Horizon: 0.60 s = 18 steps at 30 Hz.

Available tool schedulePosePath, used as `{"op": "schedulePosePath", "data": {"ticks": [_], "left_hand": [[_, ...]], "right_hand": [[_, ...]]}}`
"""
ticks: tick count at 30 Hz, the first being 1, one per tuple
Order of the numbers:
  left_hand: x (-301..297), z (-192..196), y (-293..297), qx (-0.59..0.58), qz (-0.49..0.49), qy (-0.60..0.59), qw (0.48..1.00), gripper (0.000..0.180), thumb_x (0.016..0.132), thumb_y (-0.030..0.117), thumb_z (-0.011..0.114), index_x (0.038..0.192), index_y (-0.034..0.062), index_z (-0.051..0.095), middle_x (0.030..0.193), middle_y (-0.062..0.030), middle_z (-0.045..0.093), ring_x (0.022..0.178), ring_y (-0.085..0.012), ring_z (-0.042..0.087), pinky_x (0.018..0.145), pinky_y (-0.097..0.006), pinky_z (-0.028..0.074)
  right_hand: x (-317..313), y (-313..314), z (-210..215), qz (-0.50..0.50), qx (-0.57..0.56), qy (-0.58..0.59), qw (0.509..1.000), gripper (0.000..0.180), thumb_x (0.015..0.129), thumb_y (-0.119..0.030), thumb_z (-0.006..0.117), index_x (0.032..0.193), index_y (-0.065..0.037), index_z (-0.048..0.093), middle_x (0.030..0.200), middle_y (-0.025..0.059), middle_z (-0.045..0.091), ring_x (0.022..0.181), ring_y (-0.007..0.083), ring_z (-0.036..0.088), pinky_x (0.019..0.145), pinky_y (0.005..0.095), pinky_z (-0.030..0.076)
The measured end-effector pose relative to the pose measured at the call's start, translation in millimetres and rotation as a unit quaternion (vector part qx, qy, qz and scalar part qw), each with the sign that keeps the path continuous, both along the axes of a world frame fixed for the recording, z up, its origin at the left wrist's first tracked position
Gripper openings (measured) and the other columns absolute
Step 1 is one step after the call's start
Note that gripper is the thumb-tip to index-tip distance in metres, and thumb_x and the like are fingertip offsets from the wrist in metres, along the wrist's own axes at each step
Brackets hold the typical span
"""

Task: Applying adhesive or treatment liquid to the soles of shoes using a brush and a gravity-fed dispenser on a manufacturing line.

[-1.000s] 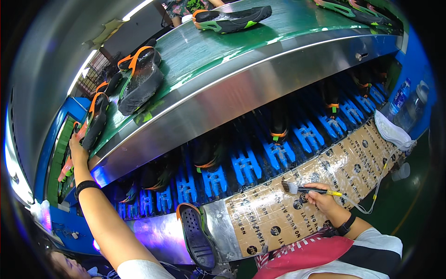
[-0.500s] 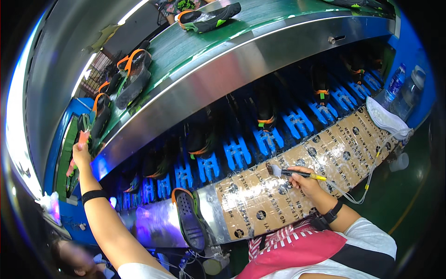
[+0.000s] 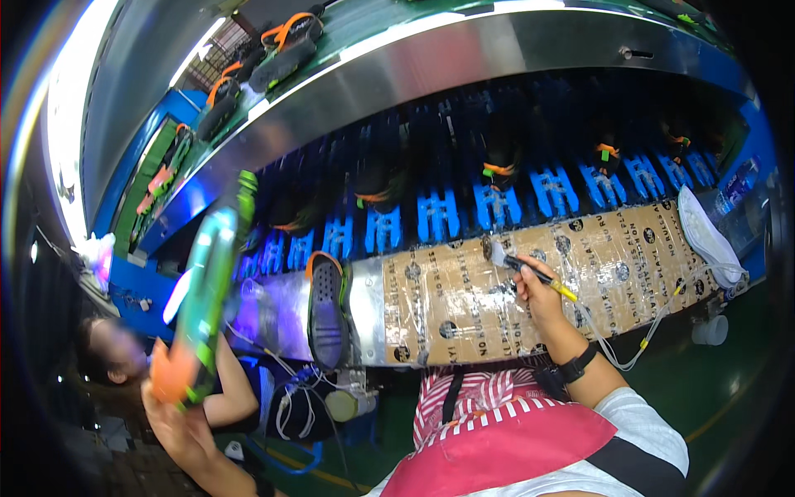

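My left hand [image 3: 178, 427], at the lower left, grips the orange end of a long green-edged shoe sole [image 3: 207, 290]. The sole stands up on end close to the view and is smeared by motion. My right hand [image 3: 540, 291] is closed around a brush [image 3: 534, 274] with a black and yellow handle. Its pale bristles point left, over the cardboard [image 3: 464, 306] on the ledge. Between the hands, a dark perforated shoe [image 3: 329, 319] with an orange rim lies on the metal part of the ledge.
Behind the ledge runs a row of blue racks [image 3: 383, 229], several bearing dark shoes with orange straps. Above it, a green conveyor [image 3: 348, 37] carries more shoes. A white cloth [image 3: 704, 236] and a bottle [image 3: 737, 184] are at right. A co-worker [image 3: 116, 352] is at lower left.
My left hand has come back from the conveyor's left end, bringing the sole down and nearer. My right hand still holds the brush over the cardboard. The view has shifted.
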<state>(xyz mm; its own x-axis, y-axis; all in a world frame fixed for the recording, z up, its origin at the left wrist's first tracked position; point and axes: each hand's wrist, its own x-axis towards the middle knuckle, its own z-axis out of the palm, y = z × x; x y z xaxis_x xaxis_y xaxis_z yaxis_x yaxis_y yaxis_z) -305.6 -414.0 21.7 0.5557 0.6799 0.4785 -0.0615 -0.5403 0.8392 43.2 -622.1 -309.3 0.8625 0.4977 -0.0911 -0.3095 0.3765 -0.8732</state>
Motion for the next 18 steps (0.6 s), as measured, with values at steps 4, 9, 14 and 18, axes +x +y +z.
{"op": "schedulePosePath", "data": {"ticks": [4,9,14,18], "left_hand": [[2,-46,-60,-0.087,-0.028,0.047,0.995,0.043,0.070,0.032,0.076,0.090,0.0040,0.050,0.130,-0.0236,0.037,0.118,-0.0409,0.042,0.092,-0.050,0.043],[22,-78,-75,-0.187,-0.125,0.146,0.963,0.030,0.069,0.014,0.075,0.085,-0.0021,0.055,0.128,-0.0231,0.038,0.118,-0.0347,0.043,0.101,-0.045,0.031],[26,-11,-68,-0.091,-0.073,0.243,0.963,0.046,0.073,0.037,0.072,0.086,0.0013,0.047,0.121,-0.0205,0.045,0.110,-0.0296,0.052,0.092,-0.039,0.042],[15,59,-83,0.090,0.076,0.272,0.955,0.047,0.074,0.038,0.067,0.092,0.0032,0.041,0.114,-0.0220,0.049,0.108,-0.0265,0.050,0.094,-0.039,0.037]], "right_hand": [[-4,-2,4,-0.013,0.011,-0.009,1.000,0.032,0.089,-0.016,0.054,0.116,0.002,0.052,0.076,0.0043,0.060,0.056,0.0046,0.048,0.048,0.0164,0.038],[-7,-8,15,-0.041,0.029,-0.040,0.998,0.034,0.091,-0.017,0.053,0.118,0.003,0.050,0.079,0.0053,0.060,0.059,0.0047,0.050,0.049,0.0162,0.038],[-5,-17,20,-0.069,0.050,-0.079,0.993,0.035,0.090,-0.017,0.054,0.118,0.004,0.051,0.080,0.0062,0.061,0.059,0.0044,0.050,0.049,0.0150,0.038],[-9,-14,17,-0.063,0.065,-0.059,0.994,0.036,0.090,-0.017,0.055,0.119,0.004,0.050,0.080,0.0067,0.061,0.060,0.0050,0.050,0.049,0.0158,0.037]]}}
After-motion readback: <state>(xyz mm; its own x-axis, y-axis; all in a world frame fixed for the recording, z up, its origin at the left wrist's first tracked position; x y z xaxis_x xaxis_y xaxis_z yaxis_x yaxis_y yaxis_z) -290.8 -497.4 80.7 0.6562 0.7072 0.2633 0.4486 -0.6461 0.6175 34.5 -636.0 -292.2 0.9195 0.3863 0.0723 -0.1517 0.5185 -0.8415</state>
